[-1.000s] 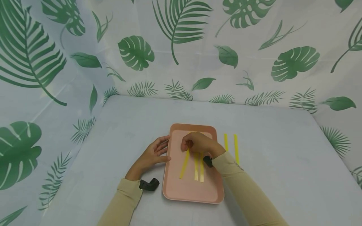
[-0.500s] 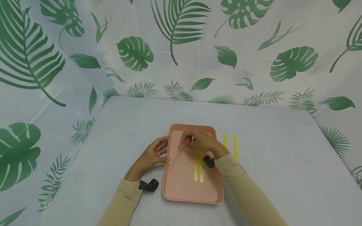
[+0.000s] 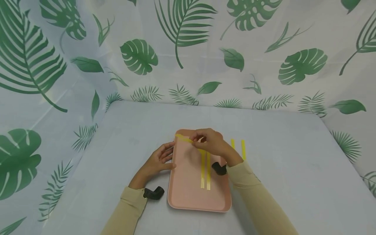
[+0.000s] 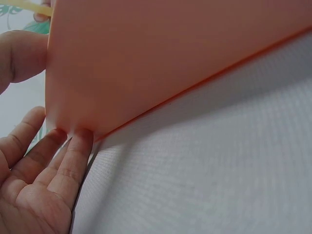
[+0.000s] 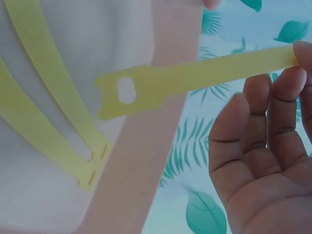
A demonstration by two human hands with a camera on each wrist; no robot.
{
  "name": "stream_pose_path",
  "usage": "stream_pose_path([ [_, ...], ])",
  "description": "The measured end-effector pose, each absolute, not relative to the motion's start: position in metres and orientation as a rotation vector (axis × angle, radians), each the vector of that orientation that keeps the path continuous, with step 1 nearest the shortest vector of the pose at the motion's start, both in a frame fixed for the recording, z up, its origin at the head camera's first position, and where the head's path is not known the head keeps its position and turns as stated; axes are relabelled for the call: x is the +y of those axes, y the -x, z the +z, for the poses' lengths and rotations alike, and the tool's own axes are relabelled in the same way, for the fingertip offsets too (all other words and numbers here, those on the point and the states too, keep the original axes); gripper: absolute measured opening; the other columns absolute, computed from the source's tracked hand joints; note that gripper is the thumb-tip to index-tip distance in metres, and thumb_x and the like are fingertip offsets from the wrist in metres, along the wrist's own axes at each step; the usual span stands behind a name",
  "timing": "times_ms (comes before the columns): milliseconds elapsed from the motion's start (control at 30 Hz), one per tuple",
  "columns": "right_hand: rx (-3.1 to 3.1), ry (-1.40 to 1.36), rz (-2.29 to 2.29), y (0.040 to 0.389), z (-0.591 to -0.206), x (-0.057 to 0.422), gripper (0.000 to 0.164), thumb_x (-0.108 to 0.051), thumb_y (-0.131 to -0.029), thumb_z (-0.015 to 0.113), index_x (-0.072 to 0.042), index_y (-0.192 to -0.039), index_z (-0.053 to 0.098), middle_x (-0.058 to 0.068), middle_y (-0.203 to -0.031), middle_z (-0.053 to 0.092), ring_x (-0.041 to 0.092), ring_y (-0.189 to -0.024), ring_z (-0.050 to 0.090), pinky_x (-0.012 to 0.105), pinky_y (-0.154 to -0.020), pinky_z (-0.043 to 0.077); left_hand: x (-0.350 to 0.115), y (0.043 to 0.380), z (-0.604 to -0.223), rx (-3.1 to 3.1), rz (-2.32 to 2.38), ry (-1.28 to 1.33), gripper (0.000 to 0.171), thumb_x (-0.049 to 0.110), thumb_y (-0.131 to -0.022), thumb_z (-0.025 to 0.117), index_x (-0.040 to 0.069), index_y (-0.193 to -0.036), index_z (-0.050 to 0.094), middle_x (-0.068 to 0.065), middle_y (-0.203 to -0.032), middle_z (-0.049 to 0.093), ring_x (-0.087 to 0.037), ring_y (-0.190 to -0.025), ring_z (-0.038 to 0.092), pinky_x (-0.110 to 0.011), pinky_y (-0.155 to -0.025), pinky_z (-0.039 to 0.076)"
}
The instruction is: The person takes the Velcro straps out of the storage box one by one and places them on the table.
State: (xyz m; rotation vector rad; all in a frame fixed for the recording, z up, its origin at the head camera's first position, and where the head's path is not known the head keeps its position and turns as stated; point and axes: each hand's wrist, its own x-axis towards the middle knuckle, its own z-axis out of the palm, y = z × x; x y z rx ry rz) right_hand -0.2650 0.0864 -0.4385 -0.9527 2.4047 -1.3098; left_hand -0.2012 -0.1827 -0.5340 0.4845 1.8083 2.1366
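a pale tabletop carries a pink tray — just right of it, two yellow strips.

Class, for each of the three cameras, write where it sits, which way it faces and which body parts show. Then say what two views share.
Head: on the head, facing forward and down at the pink tray; both sleeves, the left hand and right hand show.
Left wrist: faces the tray's side; mainly the left hand shows.
Right wrist: faces the slotted yellow strap being pinched; mainly the right hand shows.
Shared by head and right wrist: that strap, the tray.
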Motion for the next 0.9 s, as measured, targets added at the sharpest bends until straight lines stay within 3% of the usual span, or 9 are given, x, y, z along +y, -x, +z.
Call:
stream_pose_path([
  [200,2.371,0.897,-1.437,0.26,-0.431,0.093,0.005,0.004,-0.099,0.07,0.004,-0.104,0.073,0.007,-0.097,0.07,0.024,-0.093,0.065,0.033,-0.088,0.06,-0.182,0.2,-0.532,1.812,2.132,-0.467,0.091,-0.01,-0.088,0.079,-0.014,-0.163,0.027,-0.037,-0.17,0.027,-0.05,-0.159,0.027,-0.029,-0.12,0.046],
  [333,2.334,0.84,-1.494,0.257,-0.431,0.099,0.008,0.005,-0.1,0.069,0.007,-0.107,0.072,0.01,-0.104,0.072,0.025,-0.095,0.067,0.029,-0.083,0.062,-0.183,0.2,-0.532,1.806,2.136,-0.477,0.091,-0.008,-0.089,0.08,-0.014,-0.163,0.027,-0.037,-0.17,0.026,-0.051,-0.159,0.026,-0.029,-0.12,0.046],
  [567,2.214,0.758,-1.577,0.253,-0.436,0.109,0.018,0.004,-0.102,0.065,0.012,-0.119,0.065,0.013,-0.11,0.067,0.023,-0.091,0.07,0.04,-0.08,0.068,-0.183,0.2,-0.534,1.808,2.141,-0.499,0.091,-0.008,-0.088,0.08,-0.016,-0.162,0.026,-0.039,-0.169,0.026,-0.053,-0.158,0.026,-0.029,-0.119,0.047],
  [900,2.124,0.623,-1.707,0.242,-0.44,0.127,0.037,0.005,-0.101,0.064,0.011,-0.136,0.055,0.01,-0.107,0.063,0.015,-0.088,0.069,0.033,-0.076,0.067,-0.182,0.199,-0.534,1.815,2.138,-0.499,0.092,-0.005,-0.088,0.081,-0.015,-0.162,0.027,-0.038,-0.169,0.026,-0.052,-0.159,0.026,-0.027,-0.118,0.047],
])
